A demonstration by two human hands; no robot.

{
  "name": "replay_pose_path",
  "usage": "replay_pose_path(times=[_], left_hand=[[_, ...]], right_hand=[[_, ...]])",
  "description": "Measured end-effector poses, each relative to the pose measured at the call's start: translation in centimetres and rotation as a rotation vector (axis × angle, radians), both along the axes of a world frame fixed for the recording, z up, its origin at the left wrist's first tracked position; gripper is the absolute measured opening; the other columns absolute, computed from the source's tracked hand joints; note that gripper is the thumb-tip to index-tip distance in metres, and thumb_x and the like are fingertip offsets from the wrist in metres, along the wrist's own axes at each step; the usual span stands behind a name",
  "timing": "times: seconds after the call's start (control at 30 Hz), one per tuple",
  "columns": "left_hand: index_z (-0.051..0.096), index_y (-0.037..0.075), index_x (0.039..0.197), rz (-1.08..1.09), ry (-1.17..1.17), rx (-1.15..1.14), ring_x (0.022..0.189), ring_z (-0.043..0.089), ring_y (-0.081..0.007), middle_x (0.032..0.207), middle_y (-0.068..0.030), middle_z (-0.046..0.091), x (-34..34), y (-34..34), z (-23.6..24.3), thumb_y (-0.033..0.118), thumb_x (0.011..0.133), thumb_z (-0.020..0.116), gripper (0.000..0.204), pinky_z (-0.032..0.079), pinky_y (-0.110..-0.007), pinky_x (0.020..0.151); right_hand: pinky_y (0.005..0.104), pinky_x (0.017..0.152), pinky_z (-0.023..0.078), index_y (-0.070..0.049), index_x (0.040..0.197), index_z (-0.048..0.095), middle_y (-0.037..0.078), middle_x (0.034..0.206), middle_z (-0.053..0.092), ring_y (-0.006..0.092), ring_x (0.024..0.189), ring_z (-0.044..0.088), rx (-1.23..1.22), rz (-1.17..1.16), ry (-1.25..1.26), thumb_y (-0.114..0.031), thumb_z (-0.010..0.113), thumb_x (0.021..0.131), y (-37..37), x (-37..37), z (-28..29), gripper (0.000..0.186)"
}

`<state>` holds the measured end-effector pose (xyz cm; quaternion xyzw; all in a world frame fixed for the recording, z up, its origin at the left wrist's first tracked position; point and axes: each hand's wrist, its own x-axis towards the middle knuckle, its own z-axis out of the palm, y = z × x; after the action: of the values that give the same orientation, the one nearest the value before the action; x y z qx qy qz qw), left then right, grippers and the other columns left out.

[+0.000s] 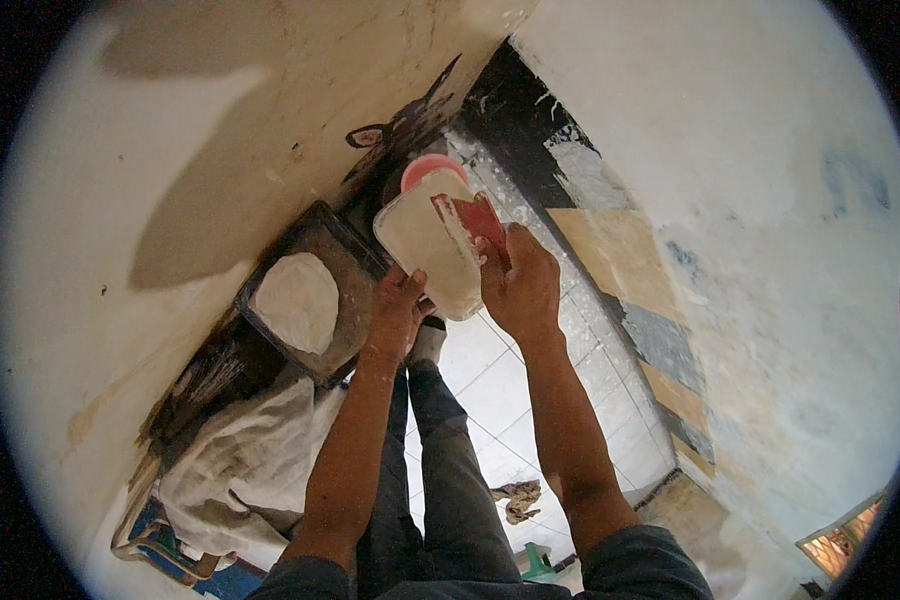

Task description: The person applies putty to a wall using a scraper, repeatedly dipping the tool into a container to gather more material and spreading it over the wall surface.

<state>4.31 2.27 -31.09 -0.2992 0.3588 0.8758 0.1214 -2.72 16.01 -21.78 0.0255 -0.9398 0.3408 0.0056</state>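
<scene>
My left hand [400, 308] grips the near edge of a shallow, pale rectangular plastic tub [410, 240], thumb over the rim. Smears of whitish paste coat the inside of the tub. In my right hand [525, 280] is a red scraper [485, 218], its flat blade over the tub's right side with pale paste along its edge. Whether the blade touches the tub's bottom, I cannot tell. Just left of my left hand lies a dark square tray [355, 290] bearing a rounded mound of white paste [298, 300].
A pink round container [435, 168] stands behind the tub, partly hidden by it. Crumpled beige cloth [240, 455] lies at the lower left. Walls rise close on both sides, the right one [770, 200] patchy. A brown rag [518, 500] lies on the white tiled floor [480, 370].
</scene>
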Motion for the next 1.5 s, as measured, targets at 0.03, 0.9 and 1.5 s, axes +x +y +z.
replay_pose_path(times=[0.03, 0.9, 1.5], left_hand=[[0.054, 0.007, 0.129, -0.010, 0.030, -0.003, 0.111, 0.063, -0.0235, 0.123, -0.0078, 0.062, 0.1, 0.0, 0.0, 0.026, 0.096, 0.066, 0.040, 0.055, -0.041, 0.093], [0.047, 0.001, 0.135, 0.004, 0.135, 0.027, 0.116, 0.063, -0.0295, 0.127, -0.0130, 0.061, 0.6, -0.7, -1.0, 0.026, 0.099, 0.060, 0.045, 0.056, -0.046, 0.095], [0.051, 0.001, 0.132, 0.001, 0.127, 0.025, 0.112, 0.065, -0.0284, 0.125, -0.0133, 0.062, 0.8, -1.4, -0.3, 0.023, 0.100, 0.060, 0.040, 0.056, -0.045, 0.095]], right_hand=[[0.0487, 0.062, 0.048, -0.003, 0.080, 0.051, 0.023, 0.071, 0.057, 0.0441, 0.069, 0.062, 0.012, 0.080, -0.053, -0.010, 0.065, 0.085, 0.0, -0.1, 0.1, 0.016], [0.0537, 0.069, 0.051, -0.004, 0.095, 0.058, 0.023, 0.086, 0.062, 0.0458, 0.079, 0.063, -0.009, 0.223, -0.194, -0.012, 0.060, 0.085, -0.2, 0.0, -0.5, 0.012], [0.0484, 0.065, 0.049, -0.001, 0.087, 0.058, 0.024, 0.079, 0.063, 0.0420, 0.074, 0.064, -0.079, -0.014, -0.166, -0.013, 0.062, 0.086, 0.2, -0.2, -0.1, 0.013]])
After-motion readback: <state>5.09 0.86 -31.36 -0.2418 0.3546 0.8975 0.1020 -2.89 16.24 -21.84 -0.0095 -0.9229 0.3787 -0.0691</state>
